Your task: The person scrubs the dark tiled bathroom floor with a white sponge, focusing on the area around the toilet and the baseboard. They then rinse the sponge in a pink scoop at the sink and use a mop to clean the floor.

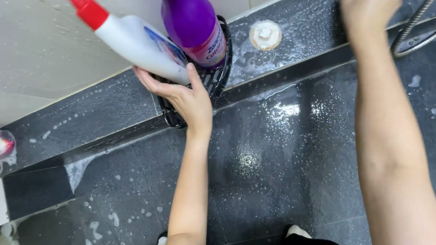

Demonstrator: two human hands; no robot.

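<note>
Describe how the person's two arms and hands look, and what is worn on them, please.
Both arms are bare from the hands to the bottom edge of the picture: no sleeves, gloves, watch or bracelet show. The left hand has no visible ring. The right hand is partly cut off by the top edge, so its fingers cannot be checked.

Right hand [368, 13] fingers cut off by top edge, grip unseen, purple bottle [193, 20] cap partly cropped, black basket [215, 77] base hidden behind left hand [182, 95], hose [425, 26] ends out of frame

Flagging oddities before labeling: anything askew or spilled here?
Yes. The white bottle leans steeply out of the black rack, propped by the left hand. Soap foam is spattered over the wet dark floor.
</note>
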